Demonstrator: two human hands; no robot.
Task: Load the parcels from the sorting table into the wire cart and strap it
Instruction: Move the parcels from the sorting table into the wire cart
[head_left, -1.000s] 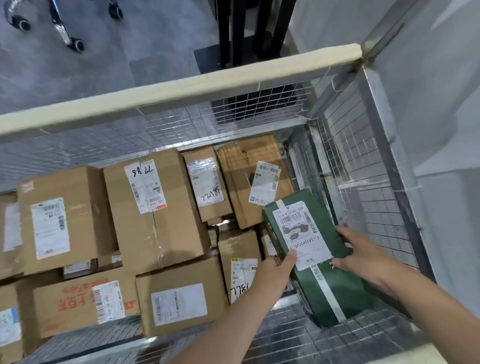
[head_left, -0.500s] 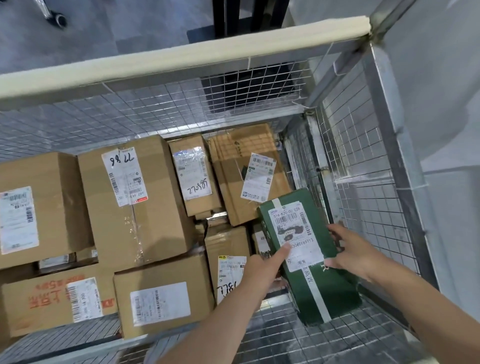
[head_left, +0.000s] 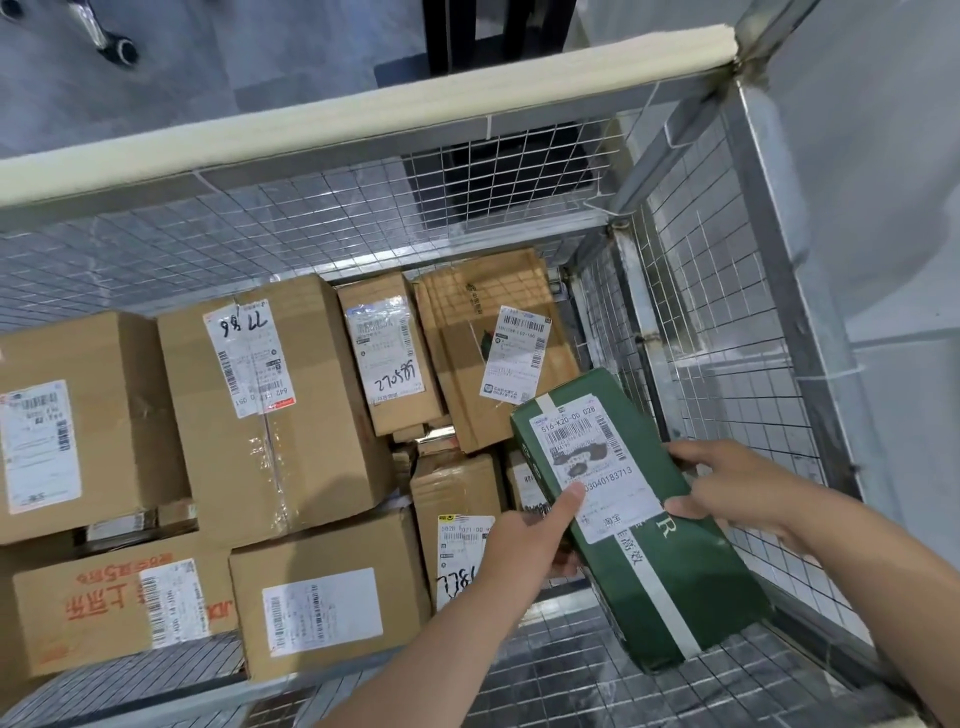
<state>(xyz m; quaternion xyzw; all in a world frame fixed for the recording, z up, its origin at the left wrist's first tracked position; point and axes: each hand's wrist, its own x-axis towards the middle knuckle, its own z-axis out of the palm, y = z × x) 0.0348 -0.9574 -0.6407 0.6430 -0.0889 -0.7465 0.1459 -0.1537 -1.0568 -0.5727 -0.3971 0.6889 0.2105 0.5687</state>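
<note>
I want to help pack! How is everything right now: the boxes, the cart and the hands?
green box: inside the cart, tilted, label up, held by both hands
left hand: grips the green box, thumb on its label
right hand: grips the green box's right edge
brown boxes: stacked in the cart, closed, labels up
cart: partly full, no strap in view

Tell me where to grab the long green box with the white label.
Take the long green box by its two long edges at the label, left hand from the left, right hand from the right: it is narrow and slanted.
</note>
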